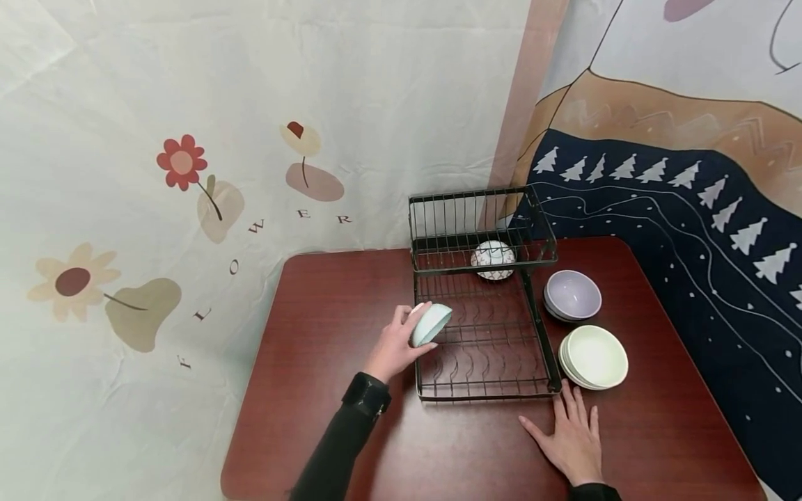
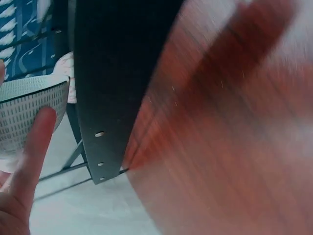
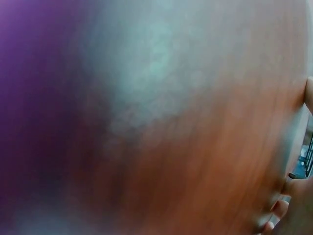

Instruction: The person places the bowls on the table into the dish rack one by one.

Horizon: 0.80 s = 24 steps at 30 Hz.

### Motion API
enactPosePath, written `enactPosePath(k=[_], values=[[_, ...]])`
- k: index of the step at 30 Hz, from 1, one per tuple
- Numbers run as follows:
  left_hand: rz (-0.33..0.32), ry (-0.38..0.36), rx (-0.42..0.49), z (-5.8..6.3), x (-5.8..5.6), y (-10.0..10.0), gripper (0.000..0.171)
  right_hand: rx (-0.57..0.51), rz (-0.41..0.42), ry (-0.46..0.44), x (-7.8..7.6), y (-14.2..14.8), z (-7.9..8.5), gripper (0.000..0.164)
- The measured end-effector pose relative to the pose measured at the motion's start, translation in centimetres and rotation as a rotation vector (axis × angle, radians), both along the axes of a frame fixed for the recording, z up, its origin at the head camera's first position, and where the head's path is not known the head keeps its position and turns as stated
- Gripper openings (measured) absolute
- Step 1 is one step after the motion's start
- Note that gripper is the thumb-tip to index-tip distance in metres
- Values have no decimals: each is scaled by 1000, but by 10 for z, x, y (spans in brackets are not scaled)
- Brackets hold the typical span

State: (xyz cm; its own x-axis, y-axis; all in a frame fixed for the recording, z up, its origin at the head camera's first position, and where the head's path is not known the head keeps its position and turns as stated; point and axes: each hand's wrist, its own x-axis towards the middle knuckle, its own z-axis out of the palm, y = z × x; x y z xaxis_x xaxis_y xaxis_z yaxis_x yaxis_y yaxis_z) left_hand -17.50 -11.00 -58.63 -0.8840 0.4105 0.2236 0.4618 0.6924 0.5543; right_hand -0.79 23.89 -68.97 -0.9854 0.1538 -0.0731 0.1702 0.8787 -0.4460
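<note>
In the head view my left hand (image 1: 396, 342) grips a small pale mint bowl (image 1: 431, 324), tilted on its side over the left part of a black wire dish rack (image 1: 482, 399). The left wrist view shows fine dashes on the outside of the bowl (image 2: 24, 115), with a finger laid along its wall. My right hand (image 1: 573, 440) rests on the table with fingers spread, fingertips close to the rack's front right corner. Only the edge of that hand's fingers (image 3: 279, 209) appears in the right wrist view, which is blurred.
A white patterned bowl (image 1: 495, 259) sits at the rack's back, beneath its raised upper tier (image 1: 482, 268). Right of the rack stand stacked lavender bowls (image 1: 573, 295) and, nearer, a stack of pale green bowls (image 1: 598, 356). The reddish-brown table (image 1: 332, 313) meets a printed curtain behind.
</note>
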Motion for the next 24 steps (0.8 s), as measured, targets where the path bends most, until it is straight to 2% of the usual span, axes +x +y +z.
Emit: enactPosePath(k=[6, 10, 14, 24], values=[[-127, 233, -258, 2, -7, 14, 84, 0, -1, -6, -1, -1, 0, 104], [-166, 347, -339, 2, -9, 17, 84, -2, 0, 3, 0, -2, 0, 104], [-178, 396, -366, 1, -10, 19, 84, 3, 1, 11, 0, -3, -1, 102], [-184, 430, -465, -6, -12, 25, 86, 2, -1, 34, 1, -1, -2, 103]])
